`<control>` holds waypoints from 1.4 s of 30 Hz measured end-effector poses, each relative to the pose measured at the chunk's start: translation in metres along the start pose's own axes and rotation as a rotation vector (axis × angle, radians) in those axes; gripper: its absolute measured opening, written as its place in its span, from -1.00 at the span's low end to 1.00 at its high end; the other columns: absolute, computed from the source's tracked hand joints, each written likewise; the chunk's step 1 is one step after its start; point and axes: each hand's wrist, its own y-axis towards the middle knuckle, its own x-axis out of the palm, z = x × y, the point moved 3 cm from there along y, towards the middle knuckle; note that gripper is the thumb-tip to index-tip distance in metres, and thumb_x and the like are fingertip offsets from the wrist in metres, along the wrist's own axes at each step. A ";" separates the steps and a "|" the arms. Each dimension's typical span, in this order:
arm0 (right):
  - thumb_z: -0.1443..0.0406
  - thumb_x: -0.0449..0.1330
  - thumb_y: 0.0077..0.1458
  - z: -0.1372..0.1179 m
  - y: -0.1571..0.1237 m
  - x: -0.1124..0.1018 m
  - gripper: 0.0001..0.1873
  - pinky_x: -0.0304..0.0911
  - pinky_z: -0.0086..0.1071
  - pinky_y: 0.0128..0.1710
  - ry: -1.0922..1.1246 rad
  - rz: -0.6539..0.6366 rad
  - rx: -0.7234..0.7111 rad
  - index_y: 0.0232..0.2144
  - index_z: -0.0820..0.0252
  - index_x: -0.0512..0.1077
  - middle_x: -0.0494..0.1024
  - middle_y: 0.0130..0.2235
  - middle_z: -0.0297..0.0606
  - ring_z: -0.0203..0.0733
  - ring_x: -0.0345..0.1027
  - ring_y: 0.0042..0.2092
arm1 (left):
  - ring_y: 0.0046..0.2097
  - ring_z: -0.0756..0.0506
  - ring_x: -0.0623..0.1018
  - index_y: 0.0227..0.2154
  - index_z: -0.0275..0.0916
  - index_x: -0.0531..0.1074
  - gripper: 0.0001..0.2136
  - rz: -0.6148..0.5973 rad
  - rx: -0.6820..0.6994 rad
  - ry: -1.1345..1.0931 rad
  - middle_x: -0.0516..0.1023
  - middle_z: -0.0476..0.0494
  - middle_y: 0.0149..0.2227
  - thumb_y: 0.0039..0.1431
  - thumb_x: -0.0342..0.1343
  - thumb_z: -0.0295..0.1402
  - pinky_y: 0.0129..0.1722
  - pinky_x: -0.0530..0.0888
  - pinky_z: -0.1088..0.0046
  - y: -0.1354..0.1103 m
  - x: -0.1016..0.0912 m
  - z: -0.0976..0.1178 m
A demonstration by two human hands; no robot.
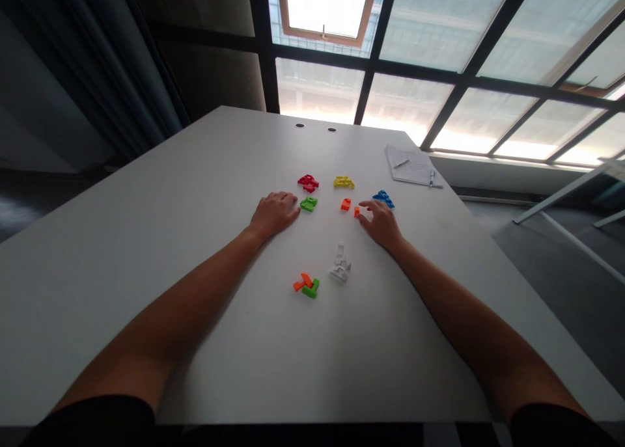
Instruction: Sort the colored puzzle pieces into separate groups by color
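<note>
My left hand (276, 211) rests palm down on the white table, its fingers stretched out just left of a small green plastic piece (308, 204). Thumb and forefinger of my right hand (381, 222) close around a small orange block (357, 211). Another orange block (346, 204) lies a little to the left of it. Beyond my hands are small heaps of red pieces (308, 183), yellow pieces (344, 182) and blue pieces (383, 199); the blue ones lie right behind my right hand. Nearer to me are white pieces (340, 265) and a mixed heap of orange pieces (303, 281) and green pieces (311, 289).
The white table (234, 167) reaches toward large windows. On its far right lie sheets of paper (413, 164) with a pen (401, 164) and another pen-like item (432, 177). Two round cable holes sit at the far edge. A dark curtain (97, 56) hangs at the left.
</note>
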 end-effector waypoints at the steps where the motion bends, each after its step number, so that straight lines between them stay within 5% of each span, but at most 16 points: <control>1: 0.28 0.23 0.28 -0.001 0.000 -0.001 -0.75 0.31 -0.08 0.13 -0.008 0.008 -0.007 -0.03 0.17 0.60 0.64 -0.04 -0.07 0.07 0.49 -0.01 | 0.20 -0.33 0.50 0.10 -0.11 0.53 -0.66 -0.002 0.000 0.000 0.57 -0.23 0.21 0.39 0.05 -0.14 0.16 0.42 0.06 0.000 0.000 0.000; 6: 0.31 0.23 0.27 -0.005 -0.002 0.001 -0.85 0.30 -0.04 0.13 -0.032 0.002 -0.071 -0.23 0.10 0.63 0.67 -0.06 -0.13 0.07 0.48 0.00 | 0.18 -0.32 0.51 0.10 -0.12 0.53 -0.65 -0.007 0.001 0.025 0.58 -0.23 0.20 0.39 0.05 -0.14 0.15 0.43 0.08 0.000 -0.002 0.002; 22: 0.32 0.18 0.28 0.006 0.004 0.012 -0.68 0.32 0.00 0.24 0.031 -0.039 -0.136 0.02 0.10 0.62 0.65 0.14 -0.15 0.06 0.53 0.13 | 0.19 -0.34 0.50 0.09 -0.13 0.54 -0.66 0.001 -0.002 0.014 0.58 -0.26 0.18 0.39 0.06 -0.15 0.14 0.44 0.03 0.000 -0.001 0.002; 31: 0.27 0.20 0.25 0.001 0.003 0.010 -0.48 0.27 0.12 0.25 -0.027 -0.116 -0.032 0.24 0.19 0.46 0.59 0.19 0.00 0.20 0.42 0.20 | 0.17 -0.33 0.52 0.08 -0.12 0.55 -0.66 0.023 0.010 0.018 0.59 -0.25 0.18 0.38 0.06 -0.15 0.13 0.45 0.05 0.001 0.001 0.000; 37: 0.28 0.16 0.27 -0.003 0.001 0.010 -0.46 0.21 0.12 0.27 -0.039 -0.146 -0.028 0.28 0.15 0.41 0.58 0.21 -0.04 0.20 0.39 0.23 | 0.17 -0.33 0.51 0.08 -0.11 0.55 -0.66 0.008 0.005 0.014 0.59 -0.24 0.18 0.38 0.06 -0.15 0.14 0.44 0.05 0.000 0.000 0.001; 42: 0.30 0.15 0.31 -0.019 -0.001 -0.003 -0.60 0.22 0.11 0.21 -0.014 -0.043 -0.109 0.16 0.13 0.51 0.65 0.08 -0.04 0.17 0.42 0.15 | 0.18 -0.33 0.51 0.09 -0.11 0.55 -0.66 0.002 0.002 0.005 0.58 -0.25 0.18 0.38 0.06 -0.15 0.15 0.43 0.05 0.000 -0.001 0.002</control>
